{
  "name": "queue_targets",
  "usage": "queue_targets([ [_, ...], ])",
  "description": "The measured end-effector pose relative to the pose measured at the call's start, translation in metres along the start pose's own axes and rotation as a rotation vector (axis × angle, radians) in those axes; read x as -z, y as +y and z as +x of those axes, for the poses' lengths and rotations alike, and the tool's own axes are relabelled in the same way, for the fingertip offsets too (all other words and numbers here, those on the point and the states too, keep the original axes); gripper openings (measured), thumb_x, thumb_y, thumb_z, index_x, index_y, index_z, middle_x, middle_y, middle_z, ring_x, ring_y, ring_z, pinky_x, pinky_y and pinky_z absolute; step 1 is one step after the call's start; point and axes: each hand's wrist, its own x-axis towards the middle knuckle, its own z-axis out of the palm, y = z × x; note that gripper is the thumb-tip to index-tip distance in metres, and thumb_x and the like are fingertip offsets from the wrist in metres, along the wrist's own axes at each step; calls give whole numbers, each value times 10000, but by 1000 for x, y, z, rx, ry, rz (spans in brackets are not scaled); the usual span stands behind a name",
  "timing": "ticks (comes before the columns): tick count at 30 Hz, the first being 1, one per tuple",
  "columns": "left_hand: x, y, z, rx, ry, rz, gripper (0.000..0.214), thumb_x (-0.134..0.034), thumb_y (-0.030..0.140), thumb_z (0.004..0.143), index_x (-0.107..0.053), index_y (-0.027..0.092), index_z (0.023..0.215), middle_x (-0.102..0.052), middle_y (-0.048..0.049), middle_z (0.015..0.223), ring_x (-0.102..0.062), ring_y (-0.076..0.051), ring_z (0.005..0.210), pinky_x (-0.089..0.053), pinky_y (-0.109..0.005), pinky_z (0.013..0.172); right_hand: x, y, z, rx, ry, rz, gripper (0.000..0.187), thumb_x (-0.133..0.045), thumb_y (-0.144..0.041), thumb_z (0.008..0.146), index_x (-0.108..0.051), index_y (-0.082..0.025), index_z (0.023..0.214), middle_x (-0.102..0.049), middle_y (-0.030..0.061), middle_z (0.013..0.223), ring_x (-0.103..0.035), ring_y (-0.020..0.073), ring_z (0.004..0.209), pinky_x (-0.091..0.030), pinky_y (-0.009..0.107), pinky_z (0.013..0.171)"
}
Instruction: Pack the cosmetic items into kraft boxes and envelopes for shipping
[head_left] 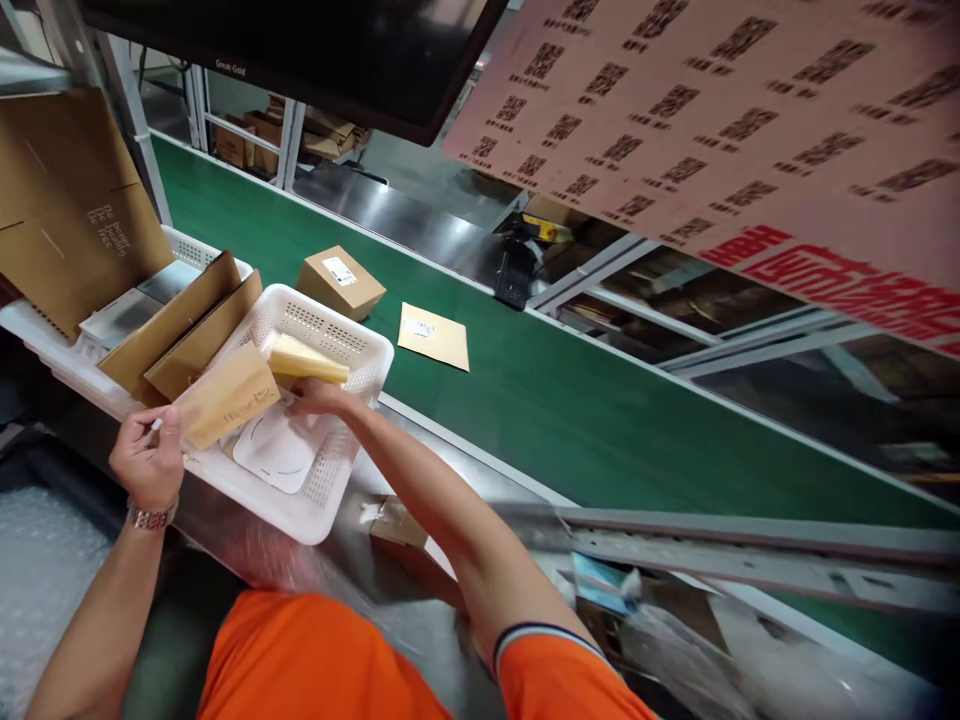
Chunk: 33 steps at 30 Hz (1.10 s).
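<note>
Left hand [150,455] has thumb and finger pinched on a small white bit, with a kraft packet [232,398] right at the thumb, reaching out toward 2 o'clock over the basket. Looks light and flat, stiffish like card, so I'd hold it by the short edge nearest the thumb. Right hand [315,397] is down in the white basket [319,522], fingers curled in by a yellow packet [315,366] — can't tell if they've closed on it, tips are hidden. I'd guess that one's light and bendy; take it by the long near edge. A white flat piece [277,455] sits just below, about 7 o'clock — probably thin and slidey. Farther out, the green belt [600,425] carries a small carton [341,283] at the basket's 1 o'clock.
</note>
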Motion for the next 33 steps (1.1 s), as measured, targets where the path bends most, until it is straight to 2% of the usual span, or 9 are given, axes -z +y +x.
queue_targets([
  [2, 0, -2, 1, 20, 1, 0, 317, -752, 470, 883, -696, 159, 859, -687, -16, 776, -663, -162, 707, -533, -287, 697, 8, 3, -4, 20, -49, 43, 307, -837, -218, 822, -790, -137, 1115, -804, 49, 1044, -695, 176, 872, -498, 220, 731],
  [6, -3, -1, 5, 13, 39, -10, 306, -761, 464, 865, -698, 164, 855, -693, -23, 785, -665, -179, 728, -537, -311, 719, 18, 0, -11, 66, -96, 121, 219, -833, -217, 773, -790, -175, 983, -777, 6, 910, -661, 172, 801, -464, 236, 678],
  [8, -4, 2, 8, 4, 64, -37, 294, -774, 450, 846, -700, 165, 842, -691, -21, 772, -659, -176, 715, -526, -307, 699, 20, -6, -15, 85, -50, 158, 185, -822, -289, 780, -777, -180, 923, -744, -3, 856, -632, 176, 786, -435, 254, 668],
  [14, 2, 5, 18, -35, 172, -77, 306, -764, 456, 856, -660, 168, 873, -665, -21, 780, -655, -184, 730, -537, -322, 688, 17, -34, -22, 167, 190, 285, 340, -786, -494, 845, -729, -167, 919, -722, 22, 885, -614, 190, 815, -403, 273, 675],
  [18, 12, 3, 20, -70, 222, -93, 330, -783, 455, 875, -650, 153, 866, -641, -8, 791, -633, -171, 734, -510, -313, 681, 15, -46, -17, 194, 233, 267, 322, -754, -464, 928, -737, -161, 1036, -780, 79, 1096, -679, 227, 972, -459, 280, 800],
  [21, 18, 3, 19, -59, 185, -93, 323, -779, 457, 910, -646, 164, 881, -635, 2, 810, -624, -164, 747, -500, -306, 688, 13, -50, -10, 184, 230, 249, 325, -711, -443, 984, -731, -159, 1141, -776, 103, 1232, -697, 242, 1072, -487, 290, 877],
  [27, 16, 14, 13, -30, 195, -117, 334, -770, 462, 892, -653, 150, 875, -640, 2, 781, -612, -154, 704, -493, -302, 667, 6, -44, -4, 161, 106, 156, 334, -652, -406, 1037, -731, -146, 1232, -763, 138, 1335, -701, 270, 1169, -514, 321, 983],
  [30, 14, 21, 10, -22, 176, -145, 330, -751, 472, 884, -670, 152, 876, -660, -5, 767, -634, -165, 704, -519, -311, 676, 4, -35, -9, 83, 168, 159, 340, -667, -314, 1023, -719, -118, 1295, -743, 166, 1385, -694, 303, 1237, -512, 352, 1053],
  [33, 15, 29, 4, 4, 119, -155, 327, -729, 486, 897, -695, 161, 894, -708, -25, 810, -674, -180, 757, -548, -312, 714, 8, -27, -25, 107, 258, 286, 412, -615, -206, 1013, -652, -105, 1412, -695, 198, 1458, -699, 294, 1264, -542, 387, 1075],
])
